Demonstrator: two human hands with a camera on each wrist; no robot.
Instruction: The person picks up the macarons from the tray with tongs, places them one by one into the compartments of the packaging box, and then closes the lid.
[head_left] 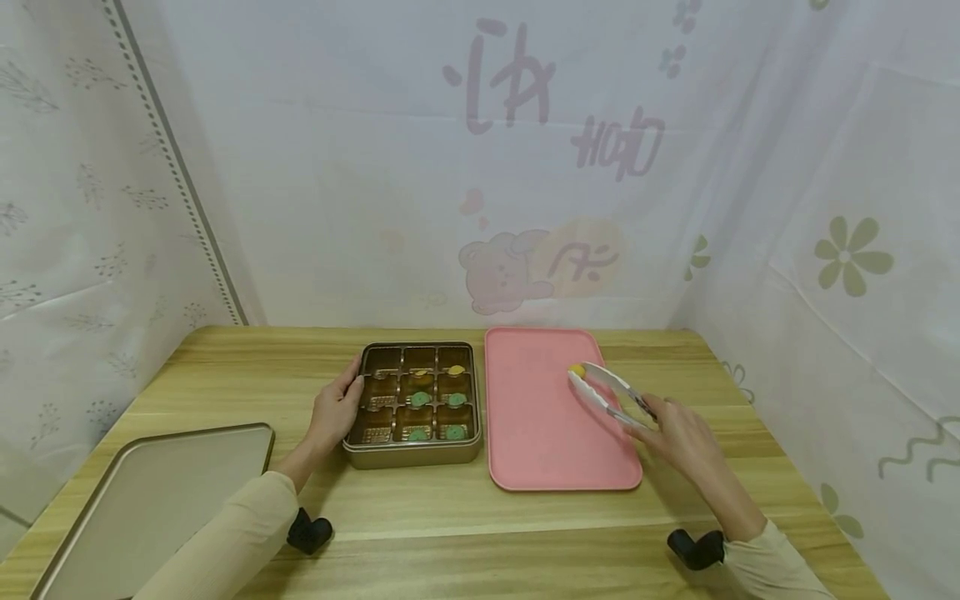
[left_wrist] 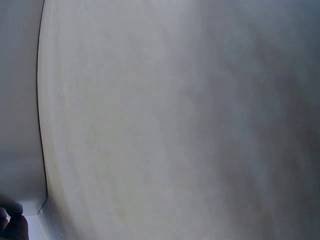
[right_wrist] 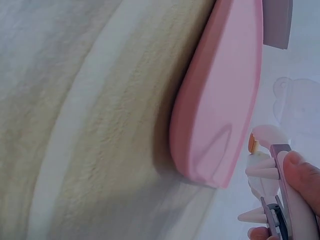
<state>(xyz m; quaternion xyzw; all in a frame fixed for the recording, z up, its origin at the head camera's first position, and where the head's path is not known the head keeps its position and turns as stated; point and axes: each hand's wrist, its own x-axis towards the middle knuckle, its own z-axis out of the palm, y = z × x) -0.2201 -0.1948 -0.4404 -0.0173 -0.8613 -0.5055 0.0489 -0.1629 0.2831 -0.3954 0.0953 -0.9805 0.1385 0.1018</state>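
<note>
I see a printed curtain (head_left: pixel 360 183) behind a wooden table (head_left: pixel 420 533). A beige tray (head_left: pixel 172 483) lies left of the left hand (head_left: pixel 335 410), whose fairly straight fingers rest against a divided tin (head_left: pixel 412 456). Right of those fingers, beyond the tin, is the pink tray (head_left: pixel 540 433); over it, ahead of the right hand's (head_left: pixel 681 431) fingers, the yellow piece (head_left: pixel 576 369) sits between the tips of the tongs (head_left: pixel 591 393) those fingers pinch. I judge a loosened or lopsided squeeze could let it slip.
</note>
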